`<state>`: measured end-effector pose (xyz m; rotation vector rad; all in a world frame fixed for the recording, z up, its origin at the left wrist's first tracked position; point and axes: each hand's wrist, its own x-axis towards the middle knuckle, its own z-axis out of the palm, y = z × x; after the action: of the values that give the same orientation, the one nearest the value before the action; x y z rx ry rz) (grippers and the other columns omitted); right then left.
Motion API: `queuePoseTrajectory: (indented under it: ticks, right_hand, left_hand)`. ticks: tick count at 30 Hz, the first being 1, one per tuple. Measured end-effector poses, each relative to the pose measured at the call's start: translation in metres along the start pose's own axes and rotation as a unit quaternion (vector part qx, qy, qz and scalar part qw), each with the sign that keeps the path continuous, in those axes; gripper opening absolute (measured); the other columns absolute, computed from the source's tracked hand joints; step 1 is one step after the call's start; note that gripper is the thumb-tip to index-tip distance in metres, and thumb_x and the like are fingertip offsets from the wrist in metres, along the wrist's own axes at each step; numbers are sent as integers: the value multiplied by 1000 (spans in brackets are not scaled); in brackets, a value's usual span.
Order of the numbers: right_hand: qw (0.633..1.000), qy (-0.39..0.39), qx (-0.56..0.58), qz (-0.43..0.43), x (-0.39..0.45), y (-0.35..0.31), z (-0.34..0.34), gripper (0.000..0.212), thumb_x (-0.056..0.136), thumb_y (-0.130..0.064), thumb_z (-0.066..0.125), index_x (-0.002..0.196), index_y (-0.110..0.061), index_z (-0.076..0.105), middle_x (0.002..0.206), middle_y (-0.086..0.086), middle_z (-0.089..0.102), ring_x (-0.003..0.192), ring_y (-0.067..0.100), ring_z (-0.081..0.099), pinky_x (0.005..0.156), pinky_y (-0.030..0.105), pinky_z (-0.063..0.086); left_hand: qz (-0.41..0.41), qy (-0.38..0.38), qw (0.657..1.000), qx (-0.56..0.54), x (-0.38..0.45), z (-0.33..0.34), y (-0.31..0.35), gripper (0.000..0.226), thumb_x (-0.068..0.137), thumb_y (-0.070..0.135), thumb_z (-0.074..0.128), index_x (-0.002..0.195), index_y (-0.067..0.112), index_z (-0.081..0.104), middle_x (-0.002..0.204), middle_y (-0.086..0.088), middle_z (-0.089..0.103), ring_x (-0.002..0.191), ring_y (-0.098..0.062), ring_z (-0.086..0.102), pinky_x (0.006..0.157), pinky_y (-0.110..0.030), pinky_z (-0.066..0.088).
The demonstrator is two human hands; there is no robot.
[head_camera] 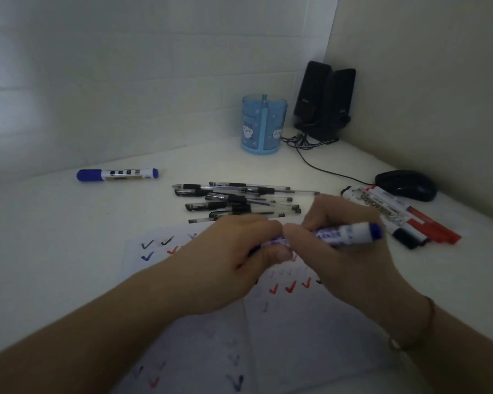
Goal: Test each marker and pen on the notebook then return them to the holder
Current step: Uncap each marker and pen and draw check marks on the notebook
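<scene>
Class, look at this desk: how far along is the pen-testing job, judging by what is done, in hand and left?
Done: the notebook already carries many black, blue and red ticks. In hand: both hands, left and right, grip a blue marker over the page. Left: the holder looks empty, while the pens, the red and black markers and another blue marker lie on the desk, so nothing seems returned.

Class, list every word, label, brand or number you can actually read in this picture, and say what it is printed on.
"BOARD", the end of a longer word: white marker beside the mouse.
Print on the blue holder: too small to read.
Print on the blue marker in both hands: blurred.
Speaker badges: unreadable.
</scene>
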<state>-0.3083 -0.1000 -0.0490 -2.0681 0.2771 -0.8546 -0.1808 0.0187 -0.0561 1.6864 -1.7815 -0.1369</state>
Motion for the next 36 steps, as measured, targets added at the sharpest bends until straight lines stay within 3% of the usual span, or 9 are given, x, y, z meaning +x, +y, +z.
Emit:
queuePoseTrajectory:
  ticks: [2,5,12,16,20,22,25,31,36]
  right_hand:
    - [997,65,44,25,1,4,8,31,69,-27,71,53,-12,48,52,11,52,41,9,46,42,14,39]
    - [989,83,103,71,4,2,14,34,74,-27,72,55,-14,48,43,8,47,38,14,45,39,21,38]
    - [966,-10,236,109,5,2,8,27,74,-12,63,54,-12,45,38,2,44,31,12,37,36,17,32]
    - [994,-47,94,14,7,7,-6,28,71,-31,66,59,-11,49,49,12,53,37,17,46,38,18,38]
    - [998,-27,34,-38,5,8,-12,23,73,-35,62,59,-20,51,52,3,57,40,14,50,39,19,41]
    - [995,-7,98,-26,7,8,-17,17,71,-30,62,58,-22,53,47,-4,55,37,8,48,36,18,40]
    - [971,-59,232,23,14,10,-30,19,68,-24,62,52,-25,53,41,-9,48,33,8,39,38,15,34]
    - [990,-140,-4,26,11,12,-20,33,64,-39,62,60,-8,51,56,14,57,40,15,51,41,14,43]
    - [985,-161,-48,23,9,14,-17,32,75,-24,68,54,-6,51,59,13,57,50,20,56,46,11,44]
  left_hand:
    - [-11,43,995,90,0,4,-3,30,97,40,33,99,23,57,80,21,39,71,1,34,65,-10,30]
    - [-35,35,995,81,0,8,1,32,100,40,29,113,22,53,86,22,43,75,2,38,72,-8,32]
    - [-26,-7,999,44,-1,4,1,16,99,46,33,95,36,45,49,12,39,46,-7,45,44,-15,28]
    - [-39,-24,997,-57,-1,6,4,24,96,46,40,95,28,56,52,14,47,43,-3,43,45,-10,25]
    - [-34,-43,995,-84,-2,4,1,24,92,52,49,103,32,53,58,14,55,44,-4,45,46,-12,28]
    - [-54,-44,995,-74,-4,0,-6,29,87,59,44,105,37,43,65,4,61,49,-10,48,46,-22,35]
    - [-59,4,994,-95,-5,-6,-17,20,88,36,29,103,36,42,67,2,52,60,-18,46,55,-31,39]
    - [-64,20,996,-61,-4,-1,-24,21,95,26,41,113,37,39,84,10,56,77,-15,56,66,-24,46]
    - [-80,7,996,-46,-2,4,-24,28,91,28,57,112,38,43,89,14,61,80,-1,60,68,-8,43]
